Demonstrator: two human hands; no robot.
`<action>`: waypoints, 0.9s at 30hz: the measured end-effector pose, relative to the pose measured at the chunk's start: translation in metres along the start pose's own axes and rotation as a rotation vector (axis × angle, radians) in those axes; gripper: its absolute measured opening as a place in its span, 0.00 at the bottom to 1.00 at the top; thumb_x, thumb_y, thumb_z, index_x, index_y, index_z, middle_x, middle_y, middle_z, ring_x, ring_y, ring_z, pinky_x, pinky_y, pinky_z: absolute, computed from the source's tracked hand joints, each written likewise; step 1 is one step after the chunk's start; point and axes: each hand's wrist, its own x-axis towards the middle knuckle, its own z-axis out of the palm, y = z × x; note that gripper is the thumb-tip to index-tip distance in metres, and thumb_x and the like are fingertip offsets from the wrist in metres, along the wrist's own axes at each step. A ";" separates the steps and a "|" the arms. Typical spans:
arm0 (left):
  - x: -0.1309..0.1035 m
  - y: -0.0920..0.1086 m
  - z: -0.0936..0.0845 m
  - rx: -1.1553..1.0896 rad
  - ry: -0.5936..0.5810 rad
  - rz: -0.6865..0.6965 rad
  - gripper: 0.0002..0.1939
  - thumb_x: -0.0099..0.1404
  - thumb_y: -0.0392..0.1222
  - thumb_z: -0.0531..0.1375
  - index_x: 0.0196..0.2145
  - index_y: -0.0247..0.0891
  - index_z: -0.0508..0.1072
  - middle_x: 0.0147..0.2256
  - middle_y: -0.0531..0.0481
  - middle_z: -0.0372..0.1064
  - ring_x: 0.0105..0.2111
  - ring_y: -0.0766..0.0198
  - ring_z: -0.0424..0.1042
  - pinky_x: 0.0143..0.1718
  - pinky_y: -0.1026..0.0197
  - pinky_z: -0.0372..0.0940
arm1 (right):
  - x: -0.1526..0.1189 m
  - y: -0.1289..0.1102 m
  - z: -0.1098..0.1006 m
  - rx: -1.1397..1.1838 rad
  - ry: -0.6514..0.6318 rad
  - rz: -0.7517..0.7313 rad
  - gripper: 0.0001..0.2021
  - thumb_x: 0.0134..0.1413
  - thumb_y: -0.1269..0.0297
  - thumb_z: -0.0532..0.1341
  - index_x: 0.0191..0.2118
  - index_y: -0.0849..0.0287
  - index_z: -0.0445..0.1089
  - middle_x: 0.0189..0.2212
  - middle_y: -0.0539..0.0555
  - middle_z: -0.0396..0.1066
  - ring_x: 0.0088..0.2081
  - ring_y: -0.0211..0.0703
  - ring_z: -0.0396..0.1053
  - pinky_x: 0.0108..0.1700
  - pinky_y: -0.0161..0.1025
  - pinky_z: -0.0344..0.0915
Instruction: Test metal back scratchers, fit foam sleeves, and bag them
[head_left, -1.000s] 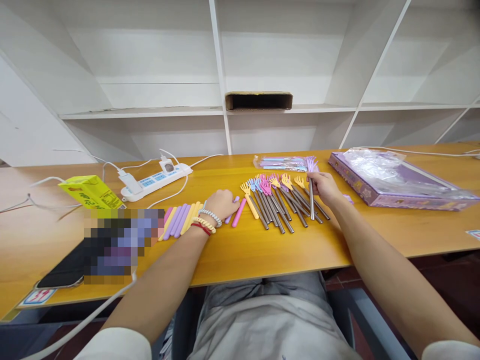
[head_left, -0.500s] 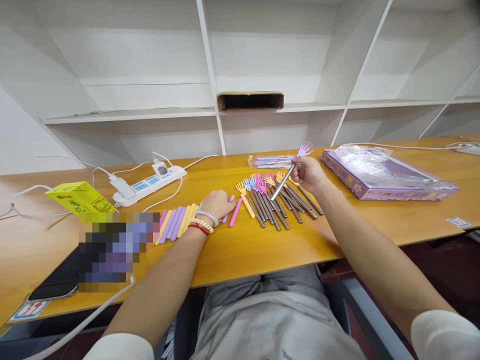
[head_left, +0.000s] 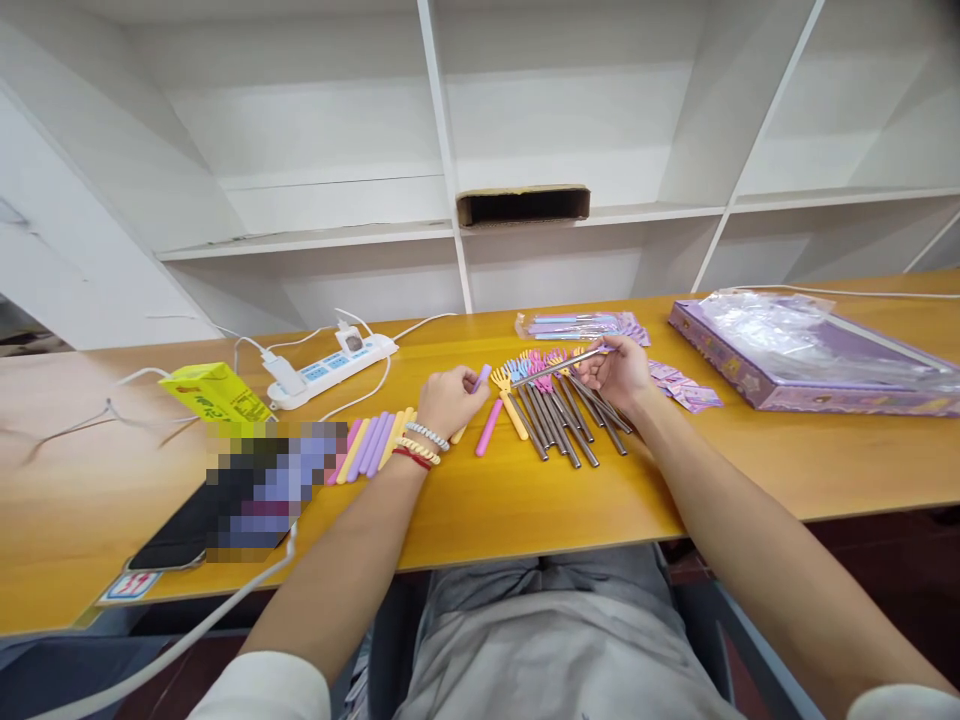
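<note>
My left hand (head_left: 448, 402) is closed around a short purple handle sleeve (head_left: 484, 376), its end sticking up past the fingers. In my right hand (head_left: 621, 374) is a back scratcher, its bare metal rod (head_left: 556, 368) pointing left toward the sleeve; the fingers mostly hide its claw head. Below lies a pile of back scratchers (head_left: 559, 425) with pink, blue and yellow claws and bare rods. At the pile's left edge are a back scratcher with a yellow handle (head_left: 517, 418) and a loose pink sleeve (head_left: 489, 428). A row of purple, yellow and pink sleeves (head_left: 367, 448) lies left of my left wrist.
Behind the pile is a clear plastic pack (head_left: 574, 325), and purple cards (head_left: 686, 388) lie right of my right hand. A purple box (head_left: 795, 395) with clear plastic sits farther right. At left are a power strip (head_left: 330, 372), a yellow carton (head_left: 217, 393) and a black phone (head_left: 169, 525).
My left hand has lifted the purple sleeve off the table. My right hand has lowered the back scratcher and turned its rod nearly level, toward the left. The view has shifted slightly.
</note>
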 end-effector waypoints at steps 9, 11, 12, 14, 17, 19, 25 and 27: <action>-0.003 0.002 0.004 -0.032 -0.017 0.332 0.12 0.63 0.43 0.53 0.40 0.36 0.72 0.36 0.46 0.71 0.36 0.62 0.68 0.38 0.61 0.62 | -0.005 -0.007 0.002 0.080 0.032 -0.078 0.25 0.51 0.39 0.44 0.26 0.57 0.59 0.13 0.55 0.67 0.15 0.41 0.64 0.14 0.32 0.51; -0.003 0.002 0.004 -0.044 -0.037 0.344 0.12 0.64 0.42 0.53 0.41 0.36 0.72 0.37 0.46 0.71 0.37 0.62 0.68 0.40 0.61 0.62 | -0.005 -0.006 0.002 0.082 0.045 -0.090 0.26 0.50 0.37 0.44 0.26 0.57 0.59 0.14 0.55 0.67 0.15 0.41 0.64 0.14 0.33 0.51; -0.003 0.002 0.004 -0.045 -0.046 0.344 0.12 0.64 0.42 0.53 0.41 0.36 0.72 0.37 0.46 0.71 0.37 0.62 0.68 0.40 0.60 0.62 | -0.005 -0.006 0.002 0.077 0.048 -0.095 0.27 0.50 0.36 0.44 0.26 0.57 0.59 0.14 0.55 0.67 0.15 0.41 0.64 0.15 0.33 0.51; -0.003 0.002 0.004 -0.045 -0.061 0.340 0.13 0.64 0.42 0.53 0.42 0.36 0.72 0.38 0.46 0.70 0.38 0.62 0.68 0.41 0.60 0.62 | -0.004 -0.006 0.001 0.056 0.049 -0.106 0.27 0.49 0.35 0.44 0.26 0.57 0.59 0.14 0.55 0.67 0.15 0.40 0.64 0.15 0.33 0.52; -0.004 0.003 0.004 -0.050 -0.086 0.333 0.13 0.63 0.42 0.53 0.42 0.36 0.72 0.38 0.45 0.70 0.39 0.61 0.67 0.42 0.59 0.62 | -0.003 -0.004 0.001 0.004 0.049 -0.112 0.28 0.46 0.33 0.45 0.26 0.57 0.59 0.14 0.53 0.66 0.15 0.39 0.63 0.15 0.33 0.52; -0.004 0.003 0.004 -0.055 -0.092 0.332 0.13 0.63 0.43 0.53 0.42 0.37 0.72 0.38 0.45 0.70 0.39 0.61 0.67 0.42 0.58 0.62 | -0.003 -0.003 0.001 -0.022 0.041 -0.117 0.29 0.45 0.31 0.45 0.26 0.56 0.59 0.14 0.53 0.66 0.16 0.39 0.64 0.16 0.33 0.52; -0.004 0.002 0.004 -0.100 -0.081 0.372 0.13 0.63 0.41 0.53 0.42 0.36 0.72 0.38 0.46 0.69 0.39 0.62 0.67 0.42 0.59 0.62 | 0.000 -0.001 -0.002 -0.034 0.035 -0.088 0.29 0.46 0.32 0.44 0.27 0.57 0.60 0.15 0.54 0.67 0.16 0.40 0.65 0.16 0.33 0.53; -0.005 0.002 0.004 -0.115 -0.082 0.382 0.13 0.64 0.41 0.52 0.42 0.36 0.72 0.38 0.46 0.69 0.39 0.62 0.67 0.43 0.60 0.62 | 0.001 0.000 -0.003 -0.023 0.034 -0.068 0.29 0.48 0.33 0.44 0.27 0.57 0.60 0.15 0.55 0.68 0.16 0.40 0.65 0.16 0.33 0.53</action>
